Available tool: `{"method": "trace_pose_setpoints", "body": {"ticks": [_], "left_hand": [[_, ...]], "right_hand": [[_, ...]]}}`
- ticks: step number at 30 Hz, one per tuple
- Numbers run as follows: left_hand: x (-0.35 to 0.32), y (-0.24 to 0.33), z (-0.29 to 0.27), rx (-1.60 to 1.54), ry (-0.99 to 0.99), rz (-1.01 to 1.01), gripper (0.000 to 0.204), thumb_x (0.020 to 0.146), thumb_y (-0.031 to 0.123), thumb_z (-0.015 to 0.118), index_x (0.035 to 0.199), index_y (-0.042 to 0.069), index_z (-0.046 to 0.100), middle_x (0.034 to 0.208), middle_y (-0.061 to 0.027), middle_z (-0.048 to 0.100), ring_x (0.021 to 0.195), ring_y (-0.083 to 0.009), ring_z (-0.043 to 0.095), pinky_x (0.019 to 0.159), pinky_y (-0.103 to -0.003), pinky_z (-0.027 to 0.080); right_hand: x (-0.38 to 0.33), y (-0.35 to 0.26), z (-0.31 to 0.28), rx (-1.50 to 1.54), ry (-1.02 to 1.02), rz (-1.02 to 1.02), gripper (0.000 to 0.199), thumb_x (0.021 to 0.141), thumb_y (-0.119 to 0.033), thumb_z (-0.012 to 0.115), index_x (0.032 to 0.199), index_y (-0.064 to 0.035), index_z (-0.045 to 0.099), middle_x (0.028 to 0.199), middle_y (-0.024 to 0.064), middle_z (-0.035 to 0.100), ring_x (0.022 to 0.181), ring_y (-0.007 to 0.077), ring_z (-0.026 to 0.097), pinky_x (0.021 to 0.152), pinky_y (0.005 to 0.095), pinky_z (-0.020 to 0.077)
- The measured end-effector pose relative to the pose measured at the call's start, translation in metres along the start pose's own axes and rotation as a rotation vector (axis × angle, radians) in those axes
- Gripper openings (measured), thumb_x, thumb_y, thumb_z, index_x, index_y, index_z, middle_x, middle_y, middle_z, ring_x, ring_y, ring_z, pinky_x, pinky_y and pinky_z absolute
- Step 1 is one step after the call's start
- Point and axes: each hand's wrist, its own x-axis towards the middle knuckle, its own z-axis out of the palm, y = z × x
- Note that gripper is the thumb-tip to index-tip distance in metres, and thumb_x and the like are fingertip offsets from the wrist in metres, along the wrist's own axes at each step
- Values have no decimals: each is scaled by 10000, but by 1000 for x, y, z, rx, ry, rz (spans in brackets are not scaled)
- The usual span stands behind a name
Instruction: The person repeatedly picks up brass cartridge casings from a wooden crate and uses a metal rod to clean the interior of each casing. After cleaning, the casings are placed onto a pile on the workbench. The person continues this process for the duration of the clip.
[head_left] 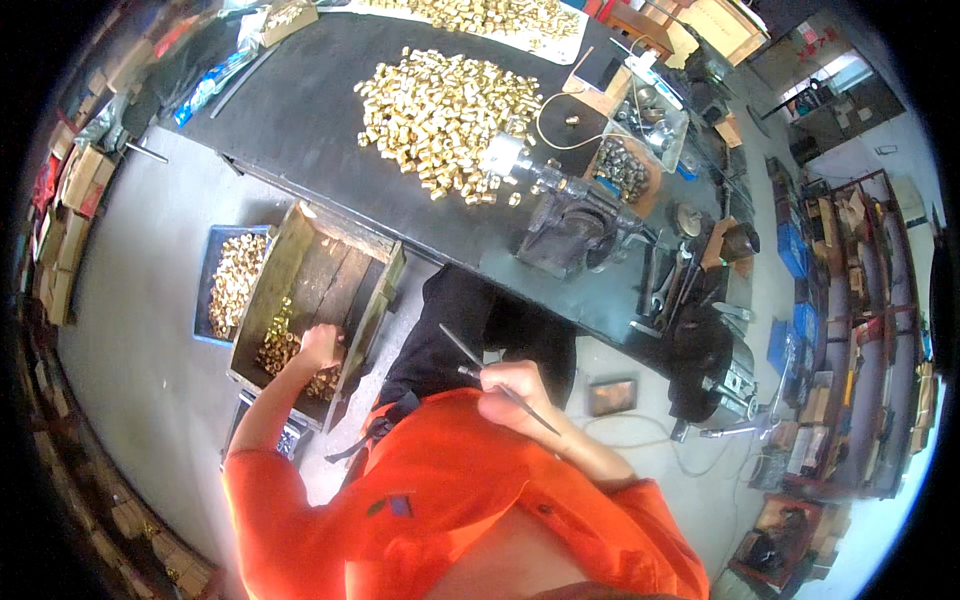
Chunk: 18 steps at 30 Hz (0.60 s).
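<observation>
My left hand (322,346) is closed, low inside a wooden box (385,285), over small brass fittings (278,345) heaped at its near end. What its fingers grip, if anything, is hidden. In front of my lap, my right hand (515,388) is wrapped round a thin, flat metal bar, perhaps a file (460,345); one end points up and left, the other lies along my wrist. A small metal piece (467,371) shows at that hand's fingertips, too small to name.
A blue bin (215,265) of fittings stands left of the box. On the dark workbench (300,105) lies a big pile of brass fittings (440,120), beside a bench-mounted metal fixture (570,225). Wrenches (665,285) lie at the right, and a cable (690,465) trails over the floor.
</observation>
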Motion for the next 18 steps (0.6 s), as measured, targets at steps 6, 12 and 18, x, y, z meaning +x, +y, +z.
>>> {"method": "trace_pose_setpoints", "body": {"ticks": [6,12,18], "left_hand": [[2,-1,-2,-29,4,-14,273,670,225,639,934,192,701,901,-182,670,866,-343,658,755,-439,535],[11,-31,37,192,98,79,542,571,341,786,967,24,594,929,-177,638,884,-339,642,741,-425,531],[16,-35,44,92,148,35,337,657,338,688,941,157,692,845,-171,673,835,-359,656,724,-449,537]], "right_hand": [[0,-4,-4,31,-11,-4,255,661,1,597,610,-37,350,546,69,296,482,170,298,452,315,275],[-2,3,0,34,14,-55,283,671,-63,622,608,-44,347,547,76,310,474,190,313,451,325,296],[0,7,5,32,44,-119,272,648,-40,613,599,-48,345,551,107,290,486,242,282,443,331,288]]}}
